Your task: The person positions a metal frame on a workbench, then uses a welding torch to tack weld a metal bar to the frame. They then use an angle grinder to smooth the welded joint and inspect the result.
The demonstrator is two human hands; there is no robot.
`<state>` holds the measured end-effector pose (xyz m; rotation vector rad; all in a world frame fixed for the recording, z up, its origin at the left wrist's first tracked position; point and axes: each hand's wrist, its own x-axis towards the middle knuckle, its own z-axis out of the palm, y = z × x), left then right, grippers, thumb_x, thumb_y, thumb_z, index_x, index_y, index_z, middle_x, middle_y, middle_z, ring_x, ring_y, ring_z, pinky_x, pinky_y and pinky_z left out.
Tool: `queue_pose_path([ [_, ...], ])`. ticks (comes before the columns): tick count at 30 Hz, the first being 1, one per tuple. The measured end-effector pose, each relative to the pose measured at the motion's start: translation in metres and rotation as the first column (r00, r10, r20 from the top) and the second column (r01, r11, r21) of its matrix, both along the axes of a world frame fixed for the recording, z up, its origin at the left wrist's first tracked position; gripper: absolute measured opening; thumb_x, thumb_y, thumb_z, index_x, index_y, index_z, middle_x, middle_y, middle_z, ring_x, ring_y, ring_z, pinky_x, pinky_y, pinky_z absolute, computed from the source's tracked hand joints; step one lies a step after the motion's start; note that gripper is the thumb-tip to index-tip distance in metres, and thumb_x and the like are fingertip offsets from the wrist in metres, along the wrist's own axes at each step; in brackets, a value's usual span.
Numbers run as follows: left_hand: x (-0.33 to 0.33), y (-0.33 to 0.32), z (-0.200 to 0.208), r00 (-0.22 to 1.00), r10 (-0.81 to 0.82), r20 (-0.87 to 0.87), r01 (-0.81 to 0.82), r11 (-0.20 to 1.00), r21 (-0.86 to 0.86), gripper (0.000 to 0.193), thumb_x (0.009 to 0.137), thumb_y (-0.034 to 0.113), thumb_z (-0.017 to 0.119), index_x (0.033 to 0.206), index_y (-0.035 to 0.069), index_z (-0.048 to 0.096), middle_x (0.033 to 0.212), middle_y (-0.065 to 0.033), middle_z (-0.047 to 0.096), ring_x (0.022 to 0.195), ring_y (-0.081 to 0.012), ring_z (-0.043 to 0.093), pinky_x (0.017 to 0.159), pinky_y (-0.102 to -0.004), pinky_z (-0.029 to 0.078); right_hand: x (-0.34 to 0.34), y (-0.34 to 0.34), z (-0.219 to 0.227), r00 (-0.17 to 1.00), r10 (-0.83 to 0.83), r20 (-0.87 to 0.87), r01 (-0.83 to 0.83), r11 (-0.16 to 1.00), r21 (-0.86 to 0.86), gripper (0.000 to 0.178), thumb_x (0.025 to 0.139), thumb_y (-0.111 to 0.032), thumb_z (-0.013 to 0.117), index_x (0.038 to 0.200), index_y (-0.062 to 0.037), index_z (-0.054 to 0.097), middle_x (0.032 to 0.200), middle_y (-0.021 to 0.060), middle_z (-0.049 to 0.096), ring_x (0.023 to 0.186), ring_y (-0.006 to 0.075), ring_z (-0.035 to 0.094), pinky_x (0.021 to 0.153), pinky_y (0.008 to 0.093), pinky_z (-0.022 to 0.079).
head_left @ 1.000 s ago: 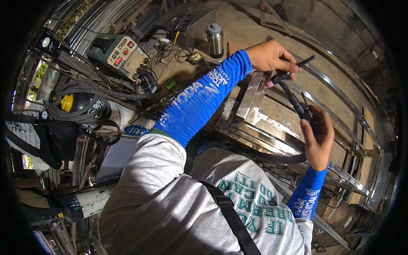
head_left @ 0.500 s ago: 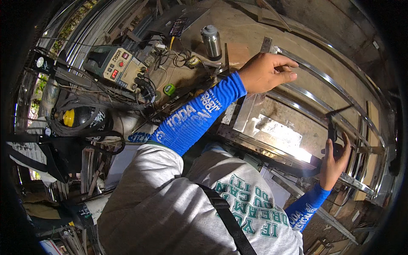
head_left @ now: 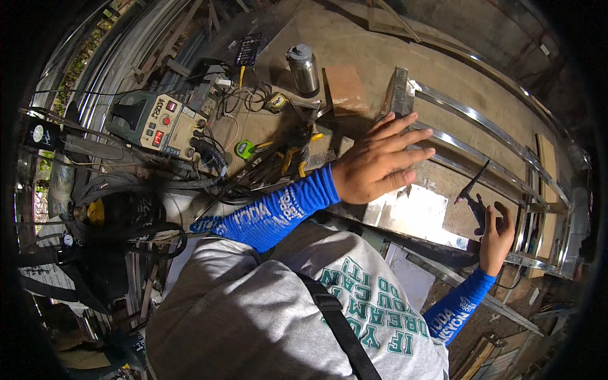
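Note:
My left hand (head_left: 383, 158), in a blue sleeve, is open with its fingers spread. It is held over the corner of a shiny metal frame (head_left: 484, 119), palm down; whether it touches the metal I cannot tell. On the right, my right hand (head_left: 497, 237) has its fingers curled round the handle of a black welding torch (head_left: 476, 206) with a pinkish nozzle. The torch is above the lower side of the frame, near a brightly lit flat sheet (head_left: 411, 212). Part of the torch handle is hidden by my fingers.
A welding machine (head_left: 158, 123) with a lit red display stands at left among cables. Beyond my left hand are a steel flask (head_left: 303, 73), a brown board (head_left: 345, 90), a tape measure (head_left: 277, 101) and yellow-handled pliers (head_left: 292, 155). A phone (head_left: 248, 49) lies at the back.
My left hand has moved down and toward me, and its fingers have spread from a loose curl. My right hand's fingers have curled in, and the torch has tilted to the left.

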<state>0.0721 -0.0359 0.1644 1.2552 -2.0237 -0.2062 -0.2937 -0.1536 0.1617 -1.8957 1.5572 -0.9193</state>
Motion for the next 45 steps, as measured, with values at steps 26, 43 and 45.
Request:
queue_pose_path([
  [26, 0.026, -0.009, -0.057, 0.954, -0.247, -0.172, 0.188, 0.935, -0.299, 0.048, 0.109, 0.046, 0.046, 0.138, 0.014, 0.068, 0.156, -0.0134, 0.052, 0.157, -0.0391, 0.031, 0.128, -0.0587, 0.021, -0.038, -0.02, -0.009, 0.995, -0.097, 0.006, 0.098, 0.992, -0.077, 0.033, 0.107, -0.024, 0.067, 0.125, 0.0033, 0.071, 0.111, 0.0101, 0.074, 0.098, 0.0166, 0.068, 0.088, 0.0304, 0.053],
  [43, 0.036, -0.019, -0.062, 0.934, -0.342, -0.101, 0.295, 0.9, -0.319, 0.041, 0.105, 0.037, 0.059, 0.143, 0.021, 0.06, 0.161, -0.0096, 0.047, 0.158, -0.0359, 0.029, 0.12, -0.0612, 0.025, -0.047, -0.02, -0.018, 0.987, -0.132, 0.09, 0.146, 0.976, -0.165, 0.033, 0.106, -0.026, 0.068, 0.122, 0.0027, 0.073, 0.106, 0.0074, 0.073, 0.096, 0.0142, 0.065, 0.087, 0.0292, 0.051],
  [45, 0.037, -0.02, -0.063, 0.933, -0.348, -0.087, 0.307, 0.9, -0.311, 0.043, 0.104, 0.037, 0.061, 0.144, 0.023, 0.059, 0.161, -0.0093, 0.046, 0.158, -0.0355, 0.029, 0.118, -0.0615, 0.026, -0.048, -0.022, -0.018, 0.988, -0.128, 0.089, 0.142, 0.973, -0.18, 0.034, 0.106, -0.028, 0.068, 0.121, 0.0022, 0.073, 0.103, 0.0064, 0.073, 0.095, 0.0138, 0.064, 0.086, 0.03, 0.05],
])
